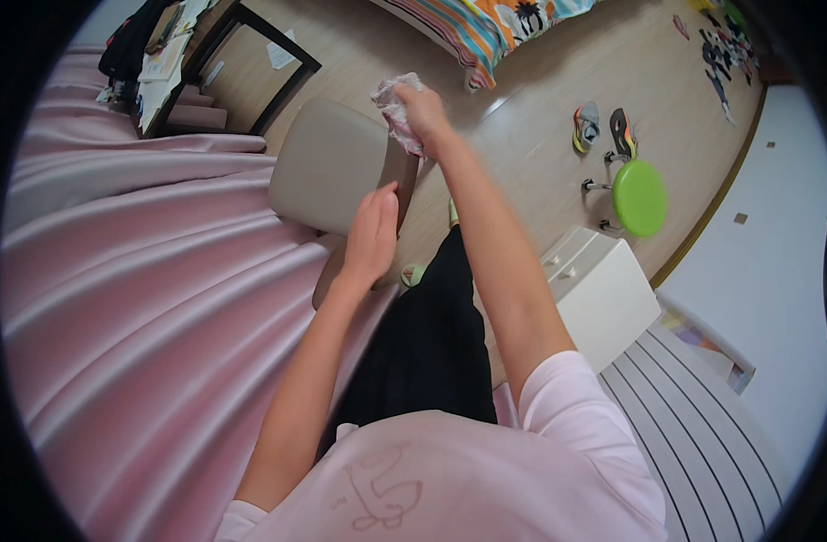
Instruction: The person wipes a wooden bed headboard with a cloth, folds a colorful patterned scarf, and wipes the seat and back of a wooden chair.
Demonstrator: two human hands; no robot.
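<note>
A chair with a beige padded seat (329, 166) stands before me, its brown backrest (401, 179) seen nearly edge-on. My right hand (424, 115) grips a crumpled pink-and-white cloth (396, 108) at the far end of the backrest. Part of the cloth hangs down beside that brown edge. Nearer to me, my left hand (373, 234) lies over the backrest, fingers close together. It covers the middle of the backrest, and whether its fingers curl round the edge is hidden.
Pink curtains (149, 271) hang along the left, beside a black-framed desk (285, 95) with papers. To the right are a white drawer cabinet (603, 305), a green wheeled stool (640, 198) and sneakers (586, 127). A bed with striped bedding (454, 34) stands beyond.
</note>
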